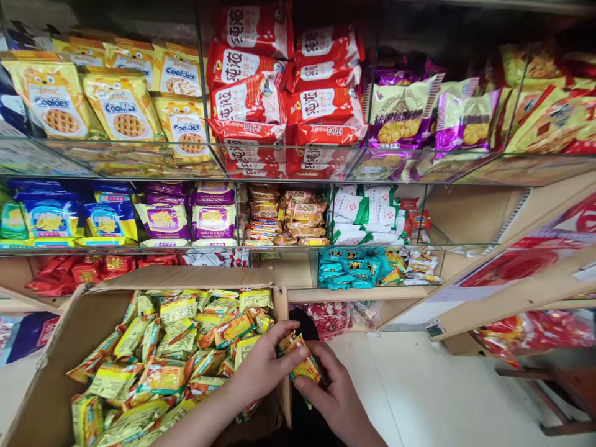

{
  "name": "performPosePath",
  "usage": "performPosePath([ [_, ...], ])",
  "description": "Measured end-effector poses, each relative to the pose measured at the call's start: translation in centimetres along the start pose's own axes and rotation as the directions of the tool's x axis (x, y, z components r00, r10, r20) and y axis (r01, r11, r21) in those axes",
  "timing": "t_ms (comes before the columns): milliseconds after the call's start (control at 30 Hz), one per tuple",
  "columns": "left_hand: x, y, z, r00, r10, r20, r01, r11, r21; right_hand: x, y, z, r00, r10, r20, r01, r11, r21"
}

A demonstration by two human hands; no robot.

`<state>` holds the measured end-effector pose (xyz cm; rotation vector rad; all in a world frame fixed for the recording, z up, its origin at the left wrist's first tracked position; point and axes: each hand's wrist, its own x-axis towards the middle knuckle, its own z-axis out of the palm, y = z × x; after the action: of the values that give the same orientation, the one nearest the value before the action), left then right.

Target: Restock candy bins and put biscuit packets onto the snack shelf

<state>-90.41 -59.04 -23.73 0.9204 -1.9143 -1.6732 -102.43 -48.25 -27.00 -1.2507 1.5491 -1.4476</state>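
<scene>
My left hand pinches small orange-and-yellow snack packets at the right edge of an open cardboard box. My right hand closes on the same packets from the other side, its thumb and fingers curled round the lower end. At least two packets seem to be between the hands; the fingers partly cover them. Below and to the left, the box is filled with loose yellow snack packets of similar kind, lying in all directions.
Glass-fronted shelves rise behind the box, holding yellow cookie bags, red biscuit packs, purple soda biscuits and teal packets. A wooden stool stands at the lower right on the tiled floor.
</scene>
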Motion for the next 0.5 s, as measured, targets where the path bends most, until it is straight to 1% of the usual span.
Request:
performPosePath([
  [67, 0.0, 0.1, 0.1, 1.000, 0.011, 0.011, -0.012, 0.999, 0.051, -0.2, 0.2, 0.2, 0.998, 0.019, -0.052, -0.020, 1.000, -0.016],
  [167, -0.1, 0.2, 0.5, 0.998, 0.014, -0.067, -0.011, 0.999, 0.048, -0.3, 0.7, 1.0, 0.972, 0.088, -0.217, -0.090, 0.996, -0.003],
  [200, -0.2, 0.3, 0.7, 0.996, 0.013, -0.090, -0.009, 0.999, 0.043, -0.3, 0.7, 1.3, 0.961, 0.112, -0.251, -0.113, 0.994, 0.013],
  [233, -0.4, 0.4, 0.8, 0.995, 0.009, -0.098, -0.006, 0.999, 0.039, -0.3, 0.7, 1.5, 0.956, 0.131, -0.262, -0.127, 0.991, 0.032],
  [300, -0.6, 0.7, 0.9, 0.997, -0.001, -0.079, 0.004, 0.999, 0.036, -0.2, 0.6, 1.8, 0.957, 0.156, -0.243, -0.141, 0.987, 0.078],
  [400, -0.8, 1.3, 0.5, 1.000, -0.027, 0.009, 0.027, 0.998, 0.053, -0.1, 0.4, 2.1, 0.960, 0.190, -0.205, -0.160, 0.975, 0.156],
  [500, -0.7, 1.5, 0.0, 0.993, -0.041, 0.109, 0.039, 0.999, 0.022, -0.1, 0.4, 2.2, 0.947, 0.243, -0.208, -0.206, 0.961, 0.187],
])
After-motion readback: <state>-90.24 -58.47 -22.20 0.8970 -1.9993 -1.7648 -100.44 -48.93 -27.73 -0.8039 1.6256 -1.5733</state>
